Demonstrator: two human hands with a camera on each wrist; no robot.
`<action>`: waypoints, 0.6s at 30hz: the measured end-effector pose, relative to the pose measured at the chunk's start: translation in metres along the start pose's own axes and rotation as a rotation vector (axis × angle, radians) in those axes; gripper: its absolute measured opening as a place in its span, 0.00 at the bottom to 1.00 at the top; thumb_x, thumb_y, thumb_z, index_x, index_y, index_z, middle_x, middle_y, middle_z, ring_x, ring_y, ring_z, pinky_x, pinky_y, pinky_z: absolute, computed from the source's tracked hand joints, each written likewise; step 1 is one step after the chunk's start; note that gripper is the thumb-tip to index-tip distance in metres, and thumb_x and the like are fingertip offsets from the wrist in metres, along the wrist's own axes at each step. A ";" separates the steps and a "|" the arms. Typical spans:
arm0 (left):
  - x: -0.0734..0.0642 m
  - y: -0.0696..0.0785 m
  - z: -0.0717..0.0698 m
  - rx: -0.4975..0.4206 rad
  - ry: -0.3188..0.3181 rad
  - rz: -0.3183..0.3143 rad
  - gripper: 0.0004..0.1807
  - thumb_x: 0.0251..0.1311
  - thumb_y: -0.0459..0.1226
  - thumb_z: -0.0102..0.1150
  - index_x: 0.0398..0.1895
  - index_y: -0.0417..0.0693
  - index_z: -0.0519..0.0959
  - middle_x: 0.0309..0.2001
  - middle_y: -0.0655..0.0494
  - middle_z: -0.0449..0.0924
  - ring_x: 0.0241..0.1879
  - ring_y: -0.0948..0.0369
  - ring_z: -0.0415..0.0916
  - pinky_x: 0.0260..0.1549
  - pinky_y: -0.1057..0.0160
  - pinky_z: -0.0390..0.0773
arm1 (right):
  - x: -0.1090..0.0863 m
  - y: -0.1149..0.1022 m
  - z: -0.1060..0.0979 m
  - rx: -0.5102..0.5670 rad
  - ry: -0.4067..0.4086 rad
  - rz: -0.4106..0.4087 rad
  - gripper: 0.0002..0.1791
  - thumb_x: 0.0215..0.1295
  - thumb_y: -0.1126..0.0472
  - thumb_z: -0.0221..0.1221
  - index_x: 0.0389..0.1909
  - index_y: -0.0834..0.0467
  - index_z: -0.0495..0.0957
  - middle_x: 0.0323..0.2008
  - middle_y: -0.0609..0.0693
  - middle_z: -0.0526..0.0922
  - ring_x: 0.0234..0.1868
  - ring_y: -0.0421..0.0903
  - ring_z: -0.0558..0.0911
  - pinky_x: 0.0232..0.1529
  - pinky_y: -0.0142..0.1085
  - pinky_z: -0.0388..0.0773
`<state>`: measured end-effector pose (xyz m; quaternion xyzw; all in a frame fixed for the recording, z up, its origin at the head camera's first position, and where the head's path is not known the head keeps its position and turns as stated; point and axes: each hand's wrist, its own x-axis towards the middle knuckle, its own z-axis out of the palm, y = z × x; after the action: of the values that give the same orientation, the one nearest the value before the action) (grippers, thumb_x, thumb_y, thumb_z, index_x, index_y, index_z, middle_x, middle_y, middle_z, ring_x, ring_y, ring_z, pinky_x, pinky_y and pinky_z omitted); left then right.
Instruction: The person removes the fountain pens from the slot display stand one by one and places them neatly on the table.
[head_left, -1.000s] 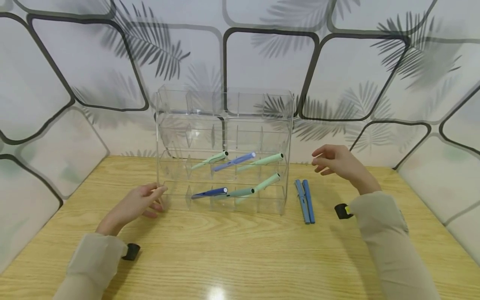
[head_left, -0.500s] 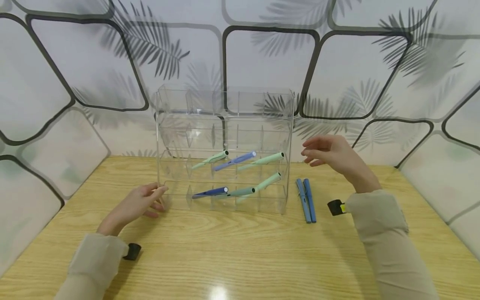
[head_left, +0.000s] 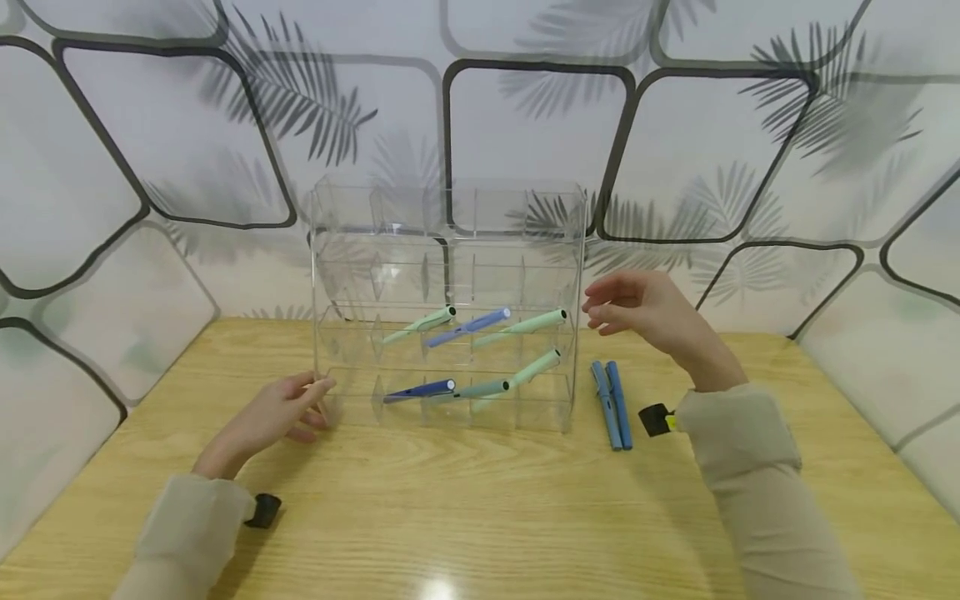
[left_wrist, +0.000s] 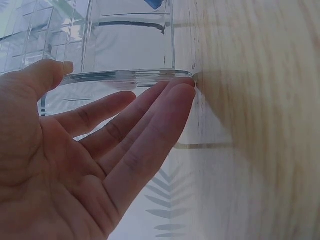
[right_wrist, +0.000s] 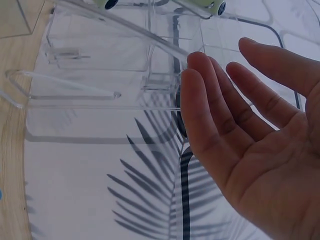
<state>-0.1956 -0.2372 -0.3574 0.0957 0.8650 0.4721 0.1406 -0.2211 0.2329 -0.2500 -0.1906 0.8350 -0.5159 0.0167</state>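
A clear acrylic rack (head_left: 450, 240) with stepped rows of compartments stands upright on the table. Its third row holds a light green pen (head_left: 420, 326), a periwinkle pen (head_left: 468, 327) and another pale green pen (head_left: 521, 328). In the bottom row lie a dark blue pen (head_left: 420, 390), a teal pen (head_left: 471, 389) and a mint green pen (head_left: 536, 367). My left hand (head_left: 273, 411), fingers nearly straight, touches the rack's left side panel (left_wrist: 125, 76). Slightly bent and holding nothing, the fingers of my right hand (head_left: 645, 310) are at the rack's right side edge.
Two blue pens (head_left: 612, 407) lie side by side on the wooden table (head_left: 480, 508), right of the rack. A patterned white backdrop (head_left: 540, 117) rises close behind the rack and along both sides.
My right hand has moved left and a little up, from above the two blue pens toward the rack's right side. The left hand stays at the left panel; the pens have not moved.
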 end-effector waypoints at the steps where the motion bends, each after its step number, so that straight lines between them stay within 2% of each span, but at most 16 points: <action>1: 0.000 0.000 0.000 0.000 -0.001 0.001 0.33 0.81 0.48 0.40 0.68 0.22 0.62 0.49 0.34 0.77 0.44 0.46 0.82 0.38 0.52 0.87 | 0.000 -0.001 0.001 0.004 0.000 -0.008 0.16 0.72 0.72 0.59 0.56 0.76 0.73 0.44 0.60 0.83 0.39 0.42 0.85 0.43 0.38 0.86; 10: 0.000 0.001 0.003 -0.012 -0.001 0.002 0.34 0.81 0.48 0.41 0.69 0.21 0.60 0.50 0.32 0.77 0.45 0.45 0.82 0.38 0.52 0.87 | -0.001 -0.006 0.012 0.021 -0.031 -0.038 0.15 0.66 0.73 0.64 0.52 0.74 0.77 0.42 0.59 0.83 0.39 0.45 0.86 0.42 0.41 0.86; 18: -0.001 0.001 0.001 -0.003 0.006 0.004 0.35 0.81 0.48 0.41 0.70 0.21 0.59 0.51 0.30 0.76 0.45 0.44 0.82 0.38 0.53 0.87 | 0.005 -0.008 0.020 -0.029 -0.071 -0.038 0.16 0.67 0.74 0.63 0.54 0.75 0.76 0.49 0.64 0.81 0.40 0.41 0.85 0.44 0.38 0.86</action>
<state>-0.1945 -0.2359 -0.3571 0.0957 0.8645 0.4739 0.1373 -0.2190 0.2111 -0.2509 -0.2249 0.8375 -0.4969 0.0338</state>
